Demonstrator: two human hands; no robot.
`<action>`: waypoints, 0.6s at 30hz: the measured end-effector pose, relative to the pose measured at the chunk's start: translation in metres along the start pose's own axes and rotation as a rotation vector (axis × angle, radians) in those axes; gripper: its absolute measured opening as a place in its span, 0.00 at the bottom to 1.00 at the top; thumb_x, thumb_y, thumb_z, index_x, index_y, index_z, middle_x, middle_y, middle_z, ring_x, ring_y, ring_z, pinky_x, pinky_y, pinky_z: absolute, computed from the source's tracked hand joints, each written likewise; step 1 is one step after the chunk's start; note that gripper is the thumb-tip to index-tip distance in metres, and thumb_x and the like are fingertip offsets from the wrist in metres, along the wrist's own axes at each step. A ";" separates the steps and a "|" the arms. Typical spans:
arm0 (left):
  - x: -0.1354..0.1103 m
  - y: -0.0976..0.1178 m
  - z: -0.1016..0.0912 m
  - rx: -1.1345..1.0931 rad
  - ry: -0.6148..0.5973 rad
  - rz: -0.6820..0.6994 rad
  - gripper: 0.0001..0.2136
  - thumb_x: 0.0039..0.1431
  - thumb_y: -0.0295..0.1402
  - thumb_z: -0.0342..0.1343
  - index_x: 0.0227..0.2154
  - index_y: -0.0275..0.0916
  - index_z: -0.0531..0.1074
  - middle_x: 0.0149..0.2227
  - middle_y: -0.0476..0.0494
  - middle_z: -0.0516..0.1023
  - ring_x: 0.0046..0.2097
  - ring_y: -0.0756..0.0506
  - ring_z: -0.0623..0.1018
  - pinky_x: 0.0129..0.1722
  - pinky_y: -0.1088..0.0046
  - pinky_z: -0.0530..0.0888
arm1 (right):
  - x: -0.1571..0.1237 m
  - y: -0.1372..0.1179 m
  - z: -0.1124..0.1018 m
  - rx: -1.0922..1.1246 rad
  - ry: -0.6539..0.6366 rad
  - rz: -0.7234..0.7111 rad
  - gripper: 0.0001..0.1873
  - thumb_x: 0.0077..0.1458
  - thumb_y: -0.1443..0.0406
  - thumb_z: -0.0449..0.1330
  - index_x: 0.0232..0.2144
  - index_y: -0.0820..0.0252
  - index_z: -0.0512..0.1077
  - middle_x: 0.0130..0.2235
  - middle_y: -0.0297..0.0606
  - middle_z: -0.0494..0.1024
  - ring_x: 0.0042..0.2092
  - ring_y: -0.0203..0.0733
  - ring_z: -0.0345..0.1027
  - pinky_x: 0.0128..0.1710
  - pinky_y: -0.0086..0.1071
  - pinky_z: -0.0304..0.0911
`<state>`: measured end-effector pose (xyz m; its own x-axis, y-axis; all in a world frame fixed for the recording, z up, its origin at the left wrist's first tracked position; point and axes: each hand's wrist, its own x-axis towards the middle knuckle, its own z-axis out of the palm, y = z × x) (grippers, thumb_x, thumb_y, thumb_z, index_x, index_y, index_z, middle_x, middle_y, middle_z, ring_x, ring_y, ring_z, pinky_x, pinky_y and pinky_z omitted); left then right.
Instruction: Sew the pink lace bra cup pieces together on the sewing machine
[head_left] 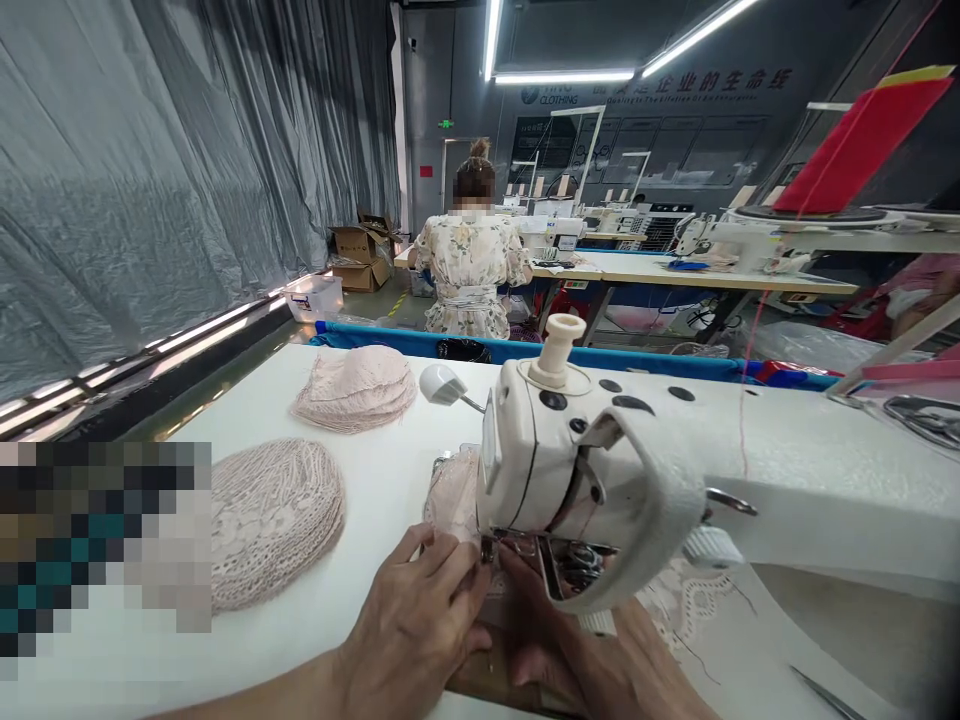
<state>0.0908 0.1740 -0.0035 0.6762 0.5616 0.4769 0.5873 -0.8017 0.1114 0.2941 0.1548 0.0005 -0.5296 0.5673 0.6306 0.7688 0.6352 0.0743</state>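
A pale pink lace piece (pixel 452 497) lies under the head of a white sewing machine (pixel 525 450), by the presser foot. My left hand (pixel 420 605) is closed on its near left edge, fingers bent and pressed together close to the needle area. From the other side, my right hand (pixel 574 630) reaches in under the machine head with its fingers on the same fabric; the machine's curved guard hides part of them. To the right of that hand, a scalloped strip of lace (pixel 694 600) with loose threads rests on the table.
Left on the white table (pixel 375 480) are a stack of lace cups (pixel 281 520) and a stack of smooth pink cups (pixel 358 385). Metal thread snips (pixel 825 692) lie at the lower right. Ahead, a person (pixel 471 260) sits facing away, near other sewing machines.
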 end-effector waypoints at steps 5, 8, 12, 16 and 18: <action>-0.009 -0.003 -0.006 0.062 0.009 0.040 0.05 0.63 0.31 0.53 0.39 0.35 0.70 0.34 0.46 0.75 0.38 0.45 0.74 0.42 0.64 0.67 | -0.001 -0.003 -0.010 0.030 -0.169 -0.154 0.23 0.63 0.53 0.49 0.53 0.60 0.70 0.46 0.44 0.79 0.47 0.49 0.71 0.45 0.38 0.65; -0.018 -0.008 -0.009 0.109 0.069 0.051 0.10 0.67 0.28 0.44 0.39 0.34 0.70 0.32 0.45 0.75 0.35 0.47 0.75 0.41 0.64 0.67 | -0.002 -0.006 -0.010 0.067 -0.178 -0.202 0.23 0.63 0.52 0.50 0.50 0.58 0.72 0.44 0.42 0.80 0.47 0.47 0.72 0.50 0.37 0.63; -0.025 -0.013 -0.007 0.155 0.132 0.065 0.11 0.67 0.26 0.42 0.37 0.32 0.71 0.32 0.44 0.76 0.34 0.47 0.75 0.41 0.63 0.68 | -0.003 -0.006 -0.009 0.108 -0.190 -0.169 0.23 0.62 0.51 0.51 0.48 0.59 0.73 0.43 0.41 0.81 0.44 0.46 0.73 0.50 0.35 0.63; -0.025 -0.013 -0.005 0.185 0.164 0.076 0.11 0.66 0.24 0.44 0.34 0.32 0.72 0.31 0.43 0.76 0.34 0.46 0.75 0.41 0.64 0.69 | -0.005 -0.006 -0.010 0.133 -0.203 -0.144 0.21 0.62 0.52 0.52 0.48 0.58 0.74 0.44 0.40 0.80 0.43 0.45 0.74 0.50 0.35 0.65; -0.025 -0.014 -0.004 0.181 0.160 0.067 0.10 0.65 0.23 0.45 0.32 0.32 0.72 0.30 0.44 0.75 0.34 0.47 0.75 0.41 0.64 0.69 | -0.006 -0.007 -0.010 0.137 -0.208 -0.116 0.20 0.62 0.52 0.52 0.47 0.57 0.74 0.44 0.40 0.81 0.43 0.46 0.74 0.50 0.36 0.65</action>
<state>0.0639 0.1698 -0.0133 0.6459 0.4569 0.6116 0.6232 -0.7783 -0.0768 0.2957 0.1416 0.0040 -0.6842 0.5735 0.4505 0.6509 0.7588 0.0226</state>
